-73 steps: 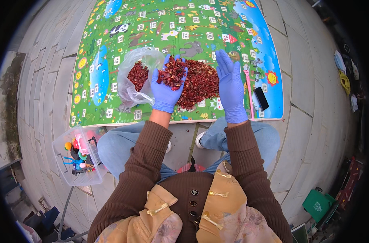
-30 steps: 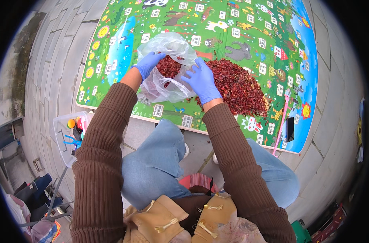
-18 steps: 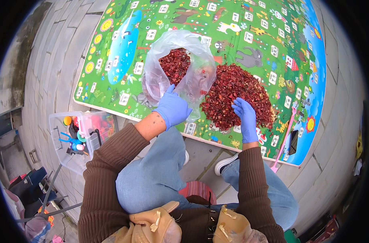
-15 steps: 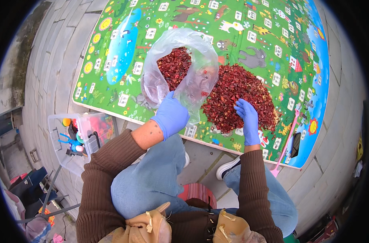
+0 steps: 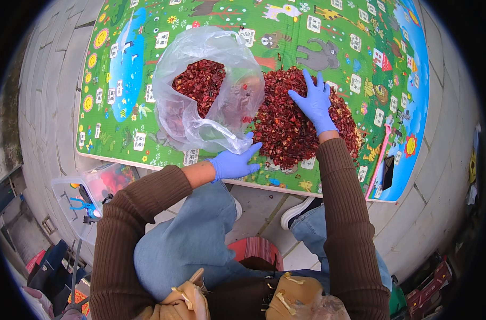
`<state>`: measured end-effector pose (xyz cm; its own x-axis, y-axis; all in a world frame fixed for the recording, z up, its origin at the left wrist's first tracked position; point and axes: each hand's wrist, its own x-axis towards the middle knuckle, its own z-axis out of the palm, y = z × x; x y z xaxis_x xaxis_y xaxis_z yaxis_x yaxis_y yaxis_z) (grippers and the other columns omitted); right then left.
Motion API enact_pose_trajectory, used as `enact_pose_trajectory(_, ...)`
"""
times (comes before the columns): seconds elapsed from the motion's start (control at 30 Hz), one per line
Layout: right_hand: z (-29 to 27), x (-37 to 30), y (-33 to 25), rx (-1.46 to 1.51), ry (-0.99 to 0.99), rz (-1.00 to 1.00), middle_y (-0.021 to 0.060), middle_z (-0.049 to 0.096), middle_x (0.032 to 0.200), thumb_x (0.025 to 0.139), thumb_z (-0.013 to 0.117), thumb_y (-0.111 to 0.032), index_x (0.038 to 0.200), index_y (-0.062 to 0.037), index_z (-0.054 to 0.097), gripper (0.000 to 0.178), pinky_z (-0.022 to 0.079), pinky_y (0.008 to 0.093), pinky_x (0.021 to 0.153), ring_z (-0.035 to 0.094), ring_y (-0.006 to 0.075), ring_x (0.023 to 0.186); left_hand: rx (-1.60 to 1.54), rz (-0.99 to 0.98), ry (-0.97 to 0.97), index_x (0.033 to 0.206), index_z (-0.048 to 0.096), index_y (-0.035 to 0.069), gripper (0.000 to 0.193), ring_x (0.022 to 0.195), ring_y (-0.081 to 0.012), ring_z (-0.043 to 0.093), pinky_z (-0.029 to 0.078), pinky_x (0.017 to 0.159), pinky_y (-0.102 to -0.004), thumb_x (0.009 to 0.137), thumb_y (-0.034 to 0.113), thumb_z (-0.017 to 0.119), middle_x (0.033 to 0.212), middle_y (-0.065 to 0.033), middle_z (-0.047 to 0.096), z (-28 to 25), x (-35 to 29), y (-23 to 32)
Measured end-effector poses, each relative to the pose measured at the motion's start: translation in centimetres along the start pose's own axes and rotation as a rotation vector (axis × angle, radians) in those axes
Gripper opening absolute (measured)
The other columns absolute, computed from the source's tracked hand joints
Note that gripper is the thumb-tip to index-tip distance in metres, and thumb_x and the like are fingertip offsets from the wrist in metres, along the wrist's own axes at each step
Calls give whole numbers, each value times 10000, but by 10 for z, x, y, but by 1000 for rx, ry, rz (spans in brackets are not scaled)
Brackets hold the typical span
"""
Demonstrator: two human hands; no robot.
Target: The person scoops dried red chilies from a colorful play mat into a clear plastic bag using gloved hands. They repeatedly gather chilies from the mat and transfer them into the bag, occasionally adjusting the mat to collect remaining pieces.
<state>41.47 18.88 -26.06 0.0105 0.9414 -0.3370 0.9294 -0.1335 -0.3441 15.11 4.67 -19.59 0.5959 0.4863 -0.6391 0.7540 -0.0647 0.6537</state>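
A heap of dark red dried pieces (image 5: 283, 120), mixed with paler seed-like bits, lies on the printed green play mat (image 5: 285, 45). My right hand (image 5: 313, 104), in a blue glove, rests on the far right part of the heap with its fingers spread. To the left stands a clear plastic bag (image 5: 171, 120), its mouth wide and more red pieces (image 5: 200, 82) inside. My left hand (image 5: 235, 161), gloved in blue too, is at the bag's near edge beside the heap, fingers stretched apart and no longer gripping the plastic.
A pink long-handled tool (image 5: 380, 157) and a dark flat rectangular object (image 5: 388, 173) lie at the mat's right edge. On the paving to the left is a clear plastic box (image 5: 74, 189) with coloured toys. A red round stool (image 5: 256, 250) stands between my legs.
My left hand has let go of the bag's rim and moved right and down toward the heap. My right hand has reached forward onto the heap, its fingers spreading.
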Motion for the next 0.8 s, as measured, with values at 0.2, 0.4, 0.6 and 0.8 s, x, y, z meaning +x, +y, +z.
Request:
enact_pose_trajectory(0.2, 17, 11, -61, -222, -102, -245, 140, 203, 1649, 731, 697, -750, 1533, -397, 356, 940, 248, 773, 1062, 201, 518, 1465, -10, -56, 340, 1584, 233, 94, 776, 1516, -452, 137, 177, 1226, -459, 978, 437, 574, 1612, -354, 78, -8, 8, -50)
enact_pose_trajectory(0.4, 26, -56, -46, -218, -27, -408, 116, 287, 1606, 763, 712, -678, 1493, -375, 439, 836, 212, 723, 1091, 230, 445, 1456, -94, -7, 277, 1553, 304, 86, 707, 1481, -433, 255, 261, 1198, -450, 985, 402, 582, 1591, -311, 225, -7, -4, -33)
enact_pose_trajectory(0.6, -4, -75, 32, 305, 411, -60, 185, 439, 1480, 899, 716, -297, 1444, -126, 517, 605, 348, 484, 1126, 413, 378, 1357, -260, 75, 58, 1457, 451, 17, 601, 1339, -406, 482, 415, 1103, -447, 983, 363, 583, 1459, -267, 474, 4, -21, -6)
enact_pose_trajectory(0.8, 14, -115, 61, 461, 365, 130, 155, 637, 1196, 927, 662, -175, 1219, -48, 664, 319, 453, 406, 1016, 592, 315, 1130, 170, 245, 250, 1476, 425, 26, 619, 1082, -356, 646, 549, 896, -416, 930, 243, 618, 1550, -211, 378, -14, -24, 19)
